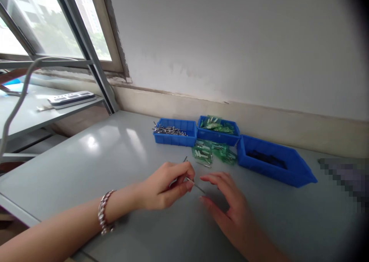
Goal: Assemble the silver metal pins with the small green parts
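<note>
Right hand: your right hand (pixel 230 208) lies nearest, fingers spread and curved just above the bench (pixel 115 154), grip open and empty, close to the pin's free end.
Left hand: your left hand (pixel 164 185) has its grip closed on a thin metal pin (pixel 194 184), pinched at one end so the other juts toward the right hand.
Big tray: the long blue tray (pixel 276 162) sits angled at the right.
Small trays: the pin tray (pixel 173 132) and green-parts tray (pixel 219 128) stand side by side within reach.
Loose parts: green pieces (pixel 213 151) lie before the trays.
</note>
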### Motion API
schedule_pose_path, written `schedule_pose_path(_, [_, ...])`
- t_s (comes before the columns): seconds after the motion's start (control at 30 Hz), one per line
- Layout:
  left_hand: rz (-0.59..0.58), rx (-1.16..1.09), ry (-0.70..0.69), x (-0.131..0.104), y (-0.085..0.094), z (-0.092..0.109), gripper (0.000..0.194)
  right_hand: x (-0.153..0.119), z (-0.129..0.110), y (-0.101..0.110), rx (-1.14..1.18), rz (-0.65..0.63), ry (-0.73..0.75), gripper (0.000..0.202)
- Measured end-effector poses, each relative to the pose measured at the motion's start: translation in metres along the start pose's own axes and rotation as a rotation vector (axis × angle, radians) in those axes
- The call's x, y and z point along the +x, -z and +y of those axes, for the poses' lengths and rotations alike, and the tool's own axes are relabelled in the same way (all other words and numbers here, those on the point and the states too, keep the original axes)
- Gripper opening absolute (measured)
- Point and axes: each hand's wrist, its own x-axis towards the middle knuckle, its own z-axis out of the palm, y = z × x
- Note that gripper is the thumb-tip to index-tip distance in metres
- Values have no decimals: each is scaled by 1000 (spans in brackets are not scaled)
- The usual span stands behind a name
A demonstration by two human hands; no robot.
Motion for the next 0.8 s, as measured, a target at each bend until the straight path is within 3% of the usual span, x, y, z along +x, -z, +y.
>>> schedule_pose_path(0.3, [2, 68, 5, 0, -1, -1, 12, 0, -1, 0, 24, -3, -16, 24])
schedule_pose_path(0.5, [59, 372, -150, 2, -3, -3, 3, 1, -1, 1, 16, -5, 1, 24])
schedule_pose_path(0.8, [126, 540, -251, 2, -4, -8, 8, -1, 4, 0, -25, -19, 33, 29])
